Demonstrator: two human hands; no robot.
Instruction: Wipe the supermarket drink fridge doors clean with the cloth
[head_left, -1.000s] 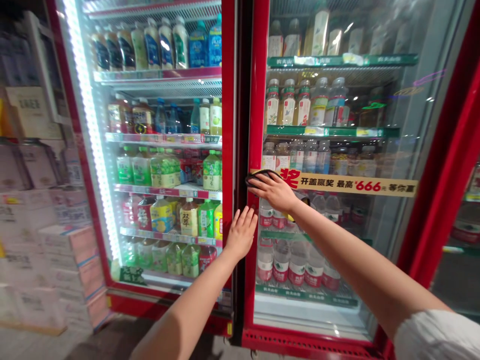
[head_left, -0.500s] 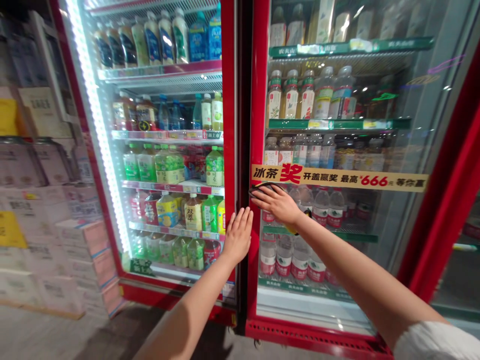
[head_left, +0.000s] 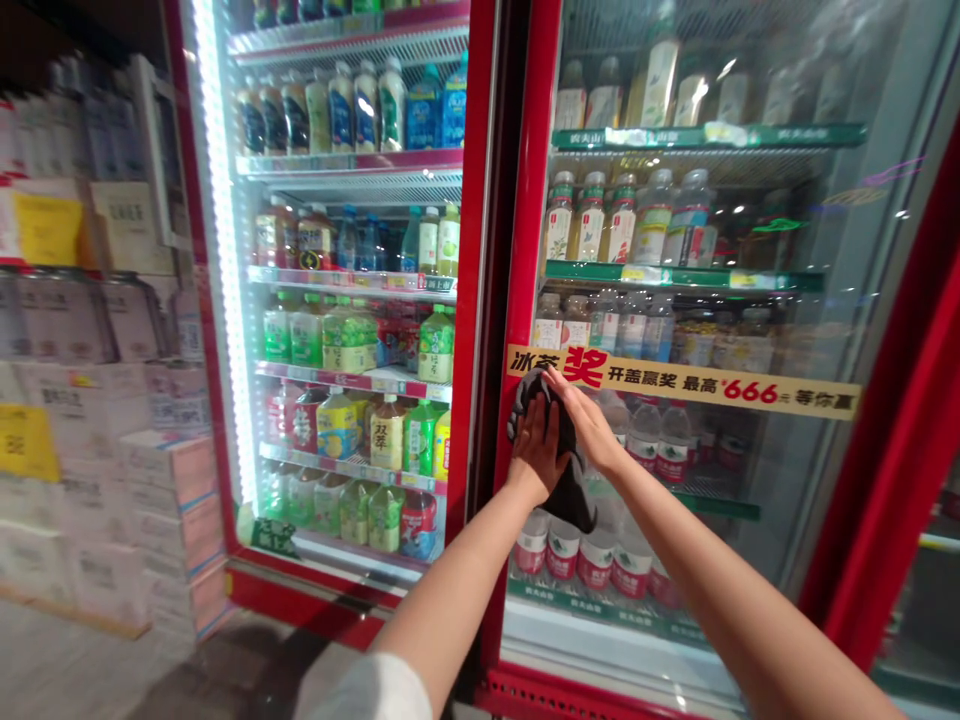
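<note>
A dark cloth (head_left: 574, 498) lies against the red-framed glass door (head_left: 523, 200) of the right-hand drinks fridge, just under the yellow banner strip, with its lower end hanging down. My left hand (head_left: 536, 452) presses on the cloth, fingers stretched out and apart. Beside it, my right hand (head_left: 591, 425) is held on edge with straight fingers, along the cloth's upper right side. Its fingertips reach the banner strip (head_left: 675, 380). Whether the right hand pinches any cloth is hidden.
A second lit drinks fridge (head_left: 480, 250) with bottles on its shelves stands on the left. Stacked cartons (head_left: 176, 500) with yellow signs are at the far left. Behind the right glass sit rows of bottles (head_left: 596, 560). Grey floor (head_left: 67, 650) shows below.
My left hand has moved from the fridge frame edge rightward and up onto the cloth. My right hand has turned on edge and shifted to the cloth's right side. The cloth now hangs lower.
</note>
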